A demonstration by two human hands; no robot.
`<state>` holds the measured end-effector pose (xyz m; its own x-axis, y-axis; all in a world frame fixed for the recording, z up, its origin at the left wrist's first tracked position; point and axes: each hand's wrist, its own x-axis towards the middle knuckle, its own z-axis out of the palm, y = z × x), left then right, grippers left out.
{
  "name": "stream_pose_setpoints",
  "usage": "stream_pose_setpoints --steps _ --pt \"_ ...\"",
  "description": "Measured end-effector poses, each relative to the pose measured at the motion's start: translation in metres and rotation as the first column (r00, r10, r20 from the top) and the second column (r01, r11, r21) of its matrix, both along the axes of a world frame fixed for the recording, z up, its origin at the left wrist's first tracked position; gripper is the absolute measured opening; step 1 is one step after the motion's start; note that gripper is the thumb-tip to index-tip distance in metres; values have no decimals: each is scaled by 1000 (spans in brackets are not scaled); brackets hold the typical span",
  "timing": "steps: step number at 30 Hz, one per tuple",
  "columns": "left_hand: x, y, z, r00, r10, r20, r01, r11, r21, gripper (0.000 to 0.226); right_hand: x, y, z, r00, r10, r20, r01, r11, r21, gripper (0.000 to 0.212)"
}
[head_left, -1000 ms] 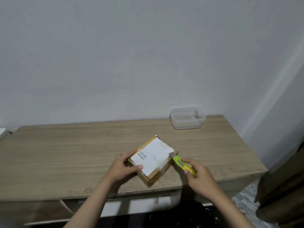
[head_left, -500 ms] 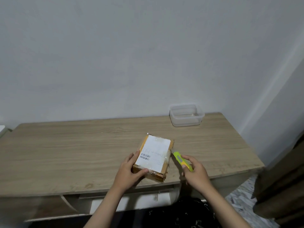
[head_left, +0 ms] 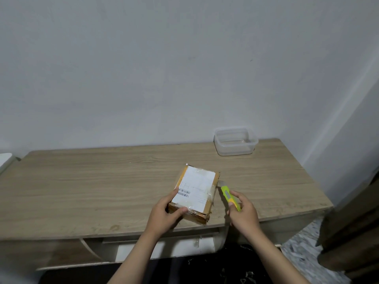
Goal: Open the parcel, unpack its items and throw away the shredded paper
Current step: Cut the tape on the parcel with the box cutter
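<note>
Lying flat near the front edge of the desk (head_left: 86,187), the parcel (head_left: 194,193) is a small brown cardboard box wrapped in clear tape, with a white label and barcode covering most of its top. It sits a little right of the desk's middle, turned slightly so that one corner points toward the person. The left hand (head_left: 164,216) grips its near left corner, thumb pressed along the front edge and fingers curled round the left side. Just beside the parcel's right side, the right hand (head_left: 243,216) holds a yellow-green cutter (head_left: 229,197), fingers wrapped round the handle; the short grey blade end points up and away, close to the parcel's far right corner, though whether it touches the cardboard cannot be told. The parcel looks sealed, its tape unbroken on top. Farther back on the desk, well apart from the parcel and near the wall (head_left: 164,68), stands a clear plastic tub (head_left: 235,143) with nothing visible inside. Below the desk's front edge a pale shelf shows, with a dark floor beneath and something brown at the far right.
</note>
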<state>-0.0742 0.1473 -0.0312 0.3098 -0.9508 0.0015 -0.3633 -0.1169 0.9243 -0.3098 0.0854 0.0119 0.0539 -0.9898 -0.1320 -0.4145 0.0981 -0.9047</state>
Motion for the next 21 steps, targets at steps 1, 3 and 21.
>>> stream_pose_setpoints --steps 1,3,21 --pt "0 0 0 1000 4 -4 -4 1000 -2 71 0 0 -1 1000 11 -1 -11 1000 6 37" --pt "0 0 -1 1000 7 -11 -7 1000 -4 66 -1 0 -2 1000 27 6 -27 999 19 35" --pt "-4 1 -1 998 31 -60 -33 999 -35 76 -20 -6 19 968 249 -18 -245 963 108 35"
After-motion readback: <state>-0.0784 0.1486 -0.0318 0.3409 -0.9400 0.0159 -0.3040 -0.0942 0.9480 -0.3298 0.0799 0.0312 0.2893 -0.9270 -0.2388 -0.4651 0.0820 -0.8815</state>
